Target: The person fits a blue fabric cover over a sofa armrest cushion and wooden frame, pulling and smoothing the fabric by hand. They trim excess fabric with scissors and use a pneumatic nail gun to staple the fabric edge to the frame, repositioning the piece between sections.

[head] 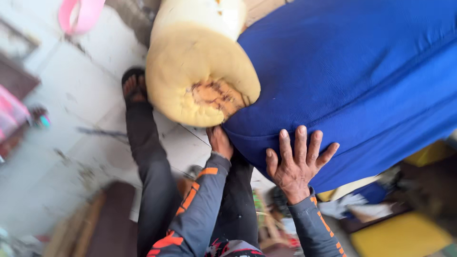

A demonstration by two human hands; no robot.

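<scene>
A thick roll of yellow foam [200, 66] sticks out of a bright blue fabric cover [362, 81] that fills the upper right of the head view. My right hand [297, 164] lies flat on the blue cover's lower edge with fingers spread. My left hand [220, 142] is tucked under the cover's edge where it meets the foam, gripping the fabric; its fingers are mostly hidden. Both arms wear grey sleeves with orange stripes.
My legs in dark trousers and a sandalled foot [134, 85] stand on a pale tiled floor [71, 95]. A pink plastic object [78, 14] lies at the top left. Yellow and blue items [404, 233] clutter the lower right; brown wooden pieces [102, 223] sit lower left.
</scene>
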